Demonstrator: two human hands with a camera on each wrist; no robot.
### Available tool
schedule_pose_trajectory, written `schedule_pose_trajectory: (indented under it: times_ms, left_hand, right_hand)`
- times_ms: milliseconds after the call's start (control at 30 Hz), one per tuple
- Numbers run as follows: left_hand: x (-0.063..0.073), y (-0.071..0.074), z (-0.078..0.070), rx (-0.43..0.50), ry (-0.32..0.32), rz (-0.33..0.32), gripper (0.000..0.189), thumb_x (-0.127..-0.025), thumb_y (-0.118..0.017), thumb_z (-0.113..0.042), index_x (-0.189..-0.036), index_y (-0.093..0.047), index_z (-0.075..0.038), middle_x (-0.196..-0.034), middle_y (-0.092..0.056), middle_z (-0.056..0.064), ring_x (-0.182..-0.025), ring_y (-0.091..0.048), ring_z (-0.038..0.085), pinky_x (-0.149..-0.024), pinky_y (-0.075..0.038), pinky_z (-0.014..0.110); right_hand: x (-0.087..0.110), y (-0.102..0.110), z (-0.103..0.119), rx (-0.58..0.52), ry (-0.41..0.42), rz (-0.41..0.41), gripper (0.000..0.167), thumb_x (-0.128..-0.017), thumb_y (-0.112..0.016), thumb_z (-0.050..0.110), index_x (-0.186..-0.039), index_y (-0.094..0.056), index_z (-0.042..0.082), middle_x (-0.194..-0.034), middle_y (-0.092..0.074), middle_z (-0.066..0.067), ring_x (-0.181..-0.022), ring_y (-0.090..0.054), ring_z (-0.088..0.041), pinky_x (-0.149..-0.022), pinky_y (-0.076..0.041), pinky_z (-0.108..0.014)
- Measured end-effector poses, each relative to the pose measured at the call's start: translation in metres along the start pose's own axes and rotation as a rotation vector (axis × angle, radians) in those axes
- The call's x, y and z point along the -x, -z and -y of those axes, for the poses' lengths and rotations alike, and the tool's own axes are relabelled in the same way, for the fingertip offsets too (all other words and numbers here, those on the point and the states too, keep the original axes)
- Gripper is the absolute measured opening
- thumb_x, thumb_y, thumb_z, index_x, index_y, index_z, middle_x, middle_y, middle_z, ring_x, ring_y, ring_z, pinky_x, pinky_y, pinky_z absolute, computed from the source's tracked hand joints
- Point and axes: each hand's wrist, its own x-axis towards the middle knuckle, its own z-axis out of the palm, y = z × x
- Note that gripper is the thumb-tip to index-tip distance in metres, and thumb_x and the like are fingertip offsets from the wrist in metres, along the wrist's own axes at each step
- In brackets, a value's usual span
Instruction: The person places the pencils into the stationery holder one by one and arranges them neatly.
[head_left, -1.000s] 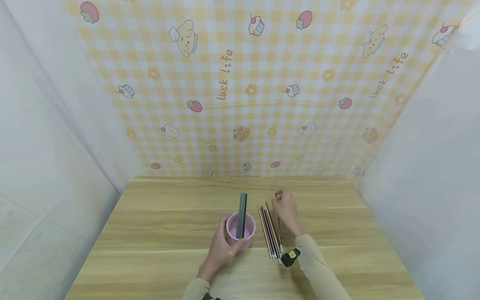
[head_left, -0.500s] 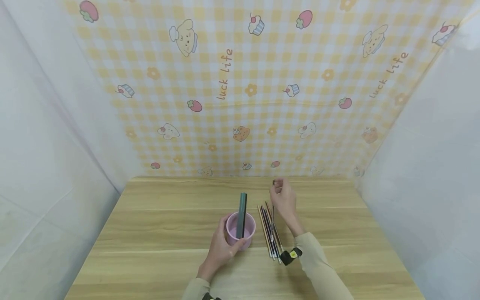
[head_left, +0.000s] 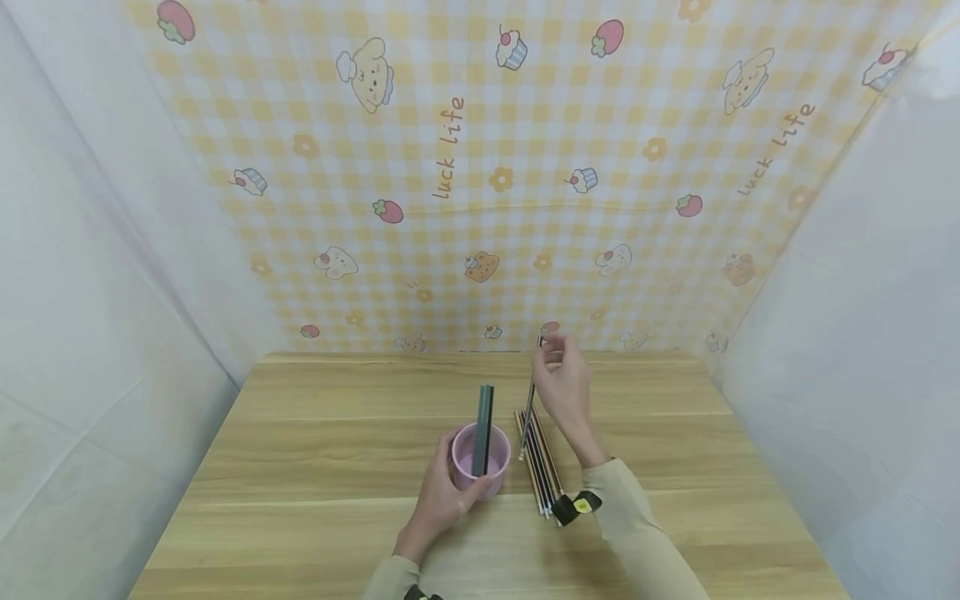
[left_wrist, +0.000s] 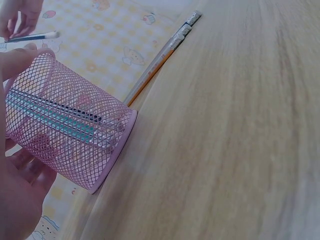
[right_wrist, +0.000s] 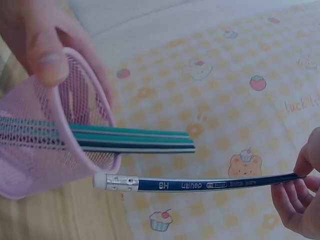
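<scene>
A pink mesh pen cup [left_wrist: 107, 167] stands on the table, gripped by my left hand [head_left: 442, 500] with its thumb over the rim. Inside it lean several green and dark pencils [head_left: 483, 429], their upper ends sticking out above the rim. My right hand [head_left: 564, 390] pinches a dark blue pencil [right_wrist: 200, 184] near its far tip. That pencil is in the air, its white eraser end [right_wrist: 100, 181] pointing down and close beside the cup's rim in the right wrist view. Below it, a row of loose pencils [head_left: 542, 471] lies on the table to the right of the cup.
The wooden table [head_left: 322, 467] reaches back to a yellow checked cloth [head_left: 540, 225] with cartoon prints. White sheets [head_left: 97, 292] hang at both sides. In the left wrist view, eraser ends of table pencils [left_wrist: 162, 60] show beyond the cup's base.
My right hand has risen and moved back and slightly left, lifting the pencil off the row. The pencil's eraser end has swung left toward the cup. The left hand and cup stayed put.
</scene>
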Motion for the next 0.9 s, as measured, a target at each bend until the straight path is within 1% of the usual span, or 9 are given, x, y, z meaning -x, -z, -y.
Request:
schedule_pose_trajectory:
  times_ms: [200, 267, 367, 533, 733, 900]
  left_hand:
    - [0.000, 0.001, -0.001, 0.017, 0.016, 0.010, 0.083, -0.076, -0.085, -0.007, -0.145, -0.041, 0.009, -0.138, -0.056, 0.026, -0.124, -0.057, 0.043, -0.106, -0.048, 0.060]
    - [0.000, 0.001, -0.002, 0.005, 0.014, 0.010, 0.083, -0.076, -0.085, -0.007, -0.145, -0.042, 0.009, -0.137, -0.056, 0.026, -0.124, -0.058, 0.043, -0.105, -0.048, 0.061]
    - [0.000, 0.001, -0.002, -0.008, 0.009, 0.010, 0.082, -0.076, -0.085, -0.008, -0.145, -0.042, 0.009, -0.137, -0.057, 0.026, -0.123, -0.058, 0.044, -0.105, -0.048, 0.061]
    - [-0.001, 0.001, -0.002, -0.006, 0.004, 0.011, 0.082, -0.076, -0.086, -0.008, -0.144, -0.042, 0.008, -0.137, -0.056, 0.026, -0.123, -0.058, 0.043, -0.105, -0.048, 0.062]
    - [-0.001, 0.001, -0.001, -0.014, -0.005, 0.002, 0.083, -0.076, -0.085, -0.006, -0.144, -0.042, 0.009, -0.137, -0.056, 0.027, -0.122, -0.057, 0.046, -0.104, -0.048, 0.062]
    - [-0.001, 0.001, -0.001, -0.013, -0.004, 0.004, 0.082, -0.076, -0.085, -0.006, -0.144, -0.041, 0.010, -0.138, -0.056, 0.028, -0.123, -0.057, 0.047, -0.104, -0.048, 0.063]
  right_hand:
    - [-0.005, -0.010, 0.010, -0.079, 0.100, -0.053, 0.024, -0.090, -0.061, -0.002, -0.113, -0.061, -0.005, -0.095, -0.066, -0.018, -0.081, -0.069, -0.029, -0.063, -0.056, -0.016]
    - [-0.005, -0.013, 0.011, -0.098, 0.124, -0.055, 0.022, -0.090, -0.061, -0.004, -0.112, -0.061, -0.006, -0.094, -0.067, -0.019, -0.078, -0.069, -0.030, -0.061, -0.055, -0.015]
    - [-0.002, -0.019, 0.010, -0.127, 0.149, -0.035, 0.020, -0.090, -0.061, -0.007, -0.110, -0.061, -0.007, -0.093, -0.067, -0.020, -0.078, -0.069, -0.031, -0.060, -0.055, -0.015]
    - [0.010, -0.030, 0.001, -0.136, 0.146, 0.016, 0.021, -0.091, -0.061, -0.007, -0.112, -0.061, -0.006, -0.095, -0.066, -0.020, -0.079, -0.068, -0.031, -0.061, -0.057, -0.017]
    - [0.022, -0.042, -0.013, -0.116, 0.131, 0.019, 0.020, -0.089, -0.063, -0.004, -0.108, -0.060, -0.005, -0.092, -0.067, -0.017, -0.076, -0.069, -0.028, -0.059, -0.060, -0.022]
    - [0.031, -0.047, -0.022, -0.110, 0.091, 0.033, 0.020, -0.088, -0.064, -0.004, -0.107, -0.061, -0.003, -0.091, -0.068, -0.016, -0.075, -0.069, -0.027, -0.060, -0.059, -0.022]
